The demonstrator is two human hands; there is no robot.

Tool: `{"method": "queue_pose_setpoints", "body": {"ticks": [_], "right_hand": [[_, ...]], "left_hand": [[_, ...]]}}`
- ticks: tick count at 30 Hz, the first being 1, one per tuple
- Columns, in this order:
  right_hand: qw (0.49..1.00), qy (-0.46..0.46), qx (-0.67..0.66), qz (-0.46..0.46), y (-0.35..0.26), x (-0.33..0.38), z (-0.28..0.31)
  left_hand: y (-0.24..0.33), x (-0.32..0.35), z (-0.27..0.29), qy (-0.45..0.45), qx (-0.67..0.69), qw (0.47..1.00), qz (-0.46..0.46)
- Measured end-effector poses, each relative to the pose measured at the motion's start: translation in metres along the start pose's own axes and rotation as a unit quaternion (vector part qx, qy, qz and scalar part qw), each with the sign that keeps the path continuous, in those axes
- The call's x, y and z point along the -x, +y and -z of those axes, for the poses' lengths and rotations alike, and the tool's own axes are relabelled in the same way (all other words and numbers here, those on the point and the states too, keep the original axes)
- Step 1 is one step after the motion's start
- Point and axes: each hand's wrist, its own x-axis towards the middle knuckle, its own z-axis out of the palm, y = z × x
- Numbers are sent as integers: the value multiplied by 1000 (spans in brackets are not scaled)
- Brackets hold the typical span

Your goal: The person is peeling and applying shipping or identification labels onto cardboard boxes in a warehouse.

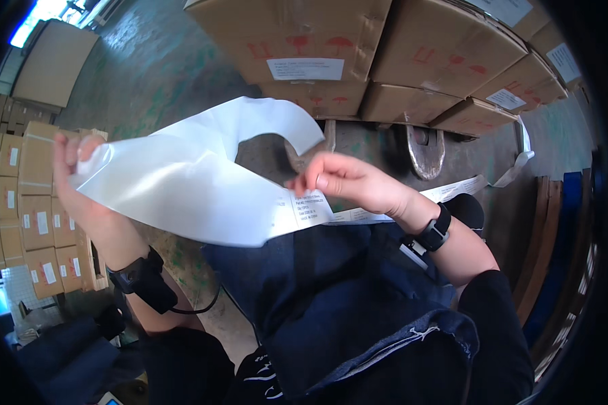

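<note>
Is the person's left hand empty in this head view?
No: the left hand grips one end of the white label strip, its fingers curled around the edge.

Blue-white light [37,23] glares at the upper left, leaving a sheen on the floor [138,40]. The white label strip [175,192] catches bright highlights; dark sleeves [496,331] sink into shadow. Distant boxes [37,223] look soft. Fisheye distortion bends edges toward blackened corners.
</note>
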Motion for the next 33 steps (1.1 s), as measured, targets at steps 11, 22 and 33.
{"method": "queue_pose_setpoints", "body": {"ticks": [11, 22, 33], "right_hand": [[973, -65, 211, 59, 3, -52, -19], [919, 136, 330, 168, -92, 36, 11], [859, 163, 461, 151, -116, 81, 21]], "left_hand": [[1, 21, -85, -118, -13, 993, -15], [-41, 2, -25, -201, -744, 569, -287], [-193, 90, -106, -471, -308, 798, 213]]}}
